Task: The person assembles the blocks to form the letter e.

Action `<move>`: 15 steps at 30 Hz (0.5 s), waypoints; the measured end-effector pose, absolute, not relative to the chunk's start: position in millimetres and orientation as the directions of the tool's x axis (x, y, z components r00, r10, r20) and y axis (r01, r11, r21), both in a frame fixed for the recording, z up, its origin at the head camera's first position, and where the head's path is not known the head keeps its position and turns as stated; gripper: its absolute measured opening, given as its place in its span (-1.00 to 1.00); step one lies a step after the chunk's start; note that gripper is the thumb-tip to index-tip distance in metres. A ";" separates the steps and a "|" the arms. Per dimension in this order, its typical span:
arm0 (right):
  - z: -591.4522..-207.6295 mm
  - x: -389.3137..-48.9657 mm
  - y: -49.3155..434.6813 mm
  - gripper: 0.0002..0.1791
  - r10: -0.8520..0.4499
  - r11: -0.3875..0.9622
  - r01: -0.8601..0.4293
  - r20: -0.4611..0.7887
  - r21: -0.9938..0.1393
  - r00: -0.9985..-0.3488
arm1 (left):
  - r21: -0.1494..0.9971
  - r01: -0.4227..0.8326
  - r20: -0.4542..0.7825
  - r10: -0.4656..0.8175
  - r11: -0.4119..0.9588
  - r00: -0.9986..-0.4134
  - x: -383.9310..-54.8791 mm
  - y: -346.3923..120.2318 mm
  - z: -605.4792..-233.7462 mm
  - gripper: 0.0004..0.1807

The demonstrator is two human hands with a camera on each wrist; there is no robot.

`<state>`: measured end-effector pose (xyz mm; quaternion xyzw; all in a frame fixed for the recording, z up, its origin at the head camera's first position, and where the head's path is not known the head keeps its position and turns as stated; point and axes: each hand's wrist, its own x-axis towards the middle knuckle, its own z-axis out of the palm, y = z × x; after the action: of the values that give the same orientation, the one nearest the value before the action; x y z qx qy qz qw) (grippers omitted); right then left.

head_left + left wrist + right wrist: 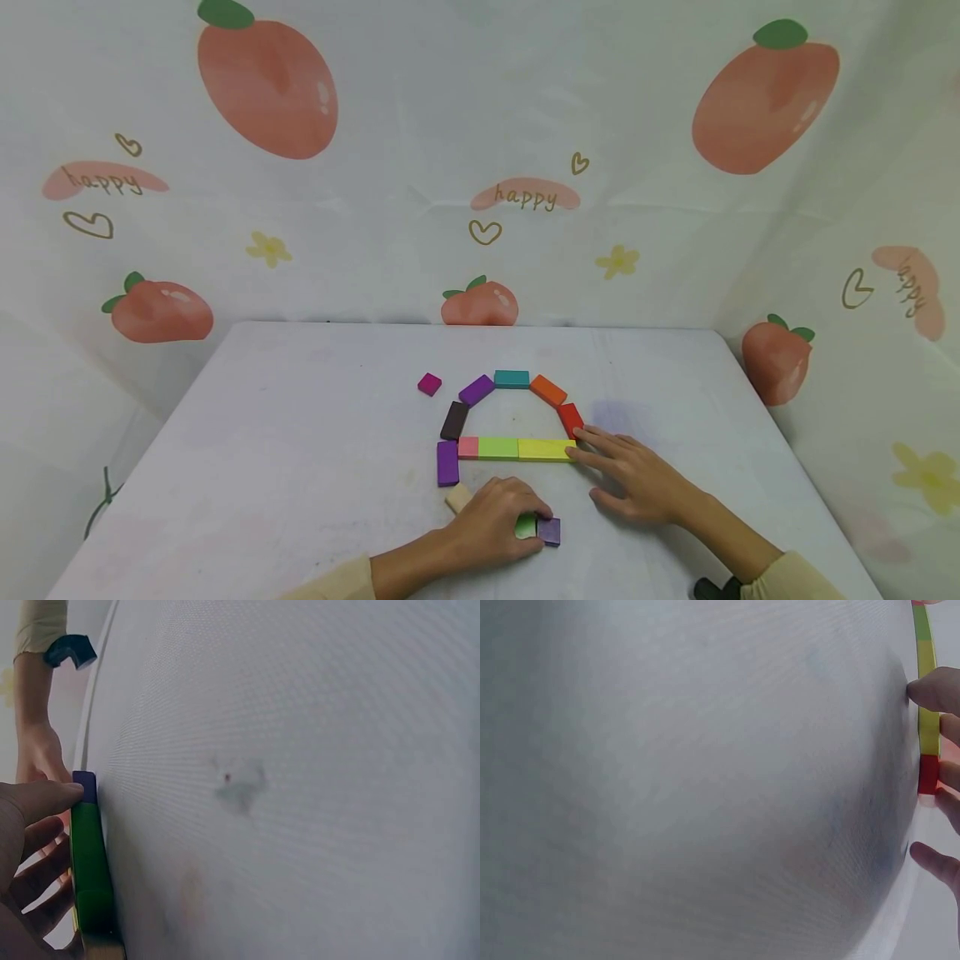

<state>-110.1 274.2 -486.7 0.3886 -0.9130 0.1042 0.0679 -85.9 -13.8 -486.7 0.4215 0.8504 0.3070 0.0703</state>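
My left hand point(491, 518) curls over a row of blocks near the front, its thumb and index finger pinching a small lavender-purple block point(550, 532). Against that block sits a green block point(526, 525), partly hidden by the hand. A natural wood block point(457, 498) pokes out behind the knuckles. In the left wrist view the thumb presses on the purple end point(86, 780) of the green row point(91, 862). With fingers spread, my right hand point(637, 475) has its fingertips right at the red block point(570, 418) and the end of the yellow block point(545, 450).
An arch of brown point(454, 421), purple point(476, 390), teal point(512, 379) and orange point(548, 390) blocks rises behind the yellow, light green point(498, 448) and pink point(468, 448) row. Another purple block point(447, 463) lies at its left end. A magenta block point(429, 384) lies apart.
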 end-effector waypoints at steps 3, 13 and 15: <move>-486.3 -109.8 274.3 -0.27 -0.697 0.675 -0.725 0.206 -0.135 -0.687 | 0.587 0.669 0.147 0.752 0.456 -0.642 -86.6 -15.6 -483.9 -0.72; -485.7 -109.9 273.7 -0.27 -0.697 0.676 -0.725 0.203 -0.133 -0.687 | 0.629 0.607 0.257 0.608 0.485 -0.751 -116.1 -40.7 -462.5 -0.66; -485.4 -109.9 273.6 -0.27 -0.696 0.677 -0.724 0.203 -0.134 -0.689 | 0.632 0.609 0.314 0.560 0.479 -0.767 -129.2 -50.4 -459.0 -0.65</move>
<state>-109.9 273.6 -485.4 0.3888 -0.9131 0.1023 0.0676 -129.2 -50.4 -459.0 0.3400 0.8594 0.3805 -0.0319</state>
